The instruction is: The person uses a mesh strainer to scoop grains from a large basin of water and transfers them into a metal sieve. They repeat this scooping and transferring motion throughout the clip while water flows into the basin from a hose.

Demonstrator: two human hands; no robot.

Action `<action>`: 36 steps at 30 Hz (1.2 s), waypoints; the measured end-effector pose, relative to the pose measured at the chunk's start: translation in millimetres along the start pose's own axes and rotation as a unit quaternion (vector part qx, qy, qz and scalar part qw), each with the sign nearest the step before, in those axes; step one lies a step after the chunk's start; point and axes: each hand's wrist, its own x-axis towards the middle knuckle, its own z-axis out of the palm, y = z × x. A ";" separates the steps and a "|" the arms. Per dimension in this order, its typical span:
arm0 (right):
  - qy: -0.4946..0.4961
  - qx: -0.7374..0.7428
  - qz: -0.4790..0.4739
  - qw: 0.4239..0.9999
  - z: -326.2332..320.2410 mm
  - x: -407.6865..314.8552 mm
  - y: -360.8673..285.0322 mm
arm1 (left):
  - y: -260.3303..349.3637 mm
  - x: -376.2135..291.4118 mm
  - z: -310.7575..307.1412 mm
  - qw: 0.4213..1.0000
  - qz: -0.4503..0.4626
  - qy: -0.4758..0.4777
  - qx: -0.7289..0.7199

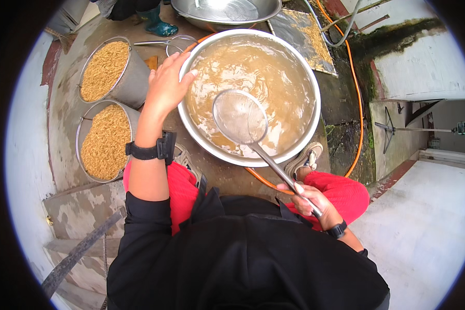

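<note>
A wide metal basin (pixel 315 108) of cloudy, rippling brownish water (pixel 286 77) stands on the ground between my feet. My right hand (pixel 309 203) is closed around the steel handle of a round fine-mesh skimmer (pixel 238 116). The skimmer's mesh head is over the near half of the basin and looks bare; whether it touches the water I cannot tell. My left hand (pixel 171 77) lies at the basin's left rim, thumb apart from the fingers, with nothing in its grasp.
Two metal buckets of grain (pixel 104 71) (pixel 106 143) stand to the left. Beyond the basin are a second metal basin (pixel 232 17), another strainer (pixel 178 43) and a person's rubber boot (pixel 157 24). An orange hose (pixel 358 108) runs along the right, past a grain-strewn sheet (pixel 300 37).
</note>
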 end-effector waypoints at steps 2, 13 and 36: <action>-0.005 0.046 0.016 0.999 -2.4 -17.1 9.1 | 0.7 0.6 2.9 1.000 0.008 0.007 -0.007; 0.086 0.173 -0.029 0.981 -20.4 -34.8 26.5 | -0.9 4.9 7.0 1.000 0.019 0.009 -0.007; 0.294 -0.005 -0.185 0.938 -50.0 33.3 -44.0 | 3.1 2.2 -5.7 0.994 0.004 -0.007 -0.110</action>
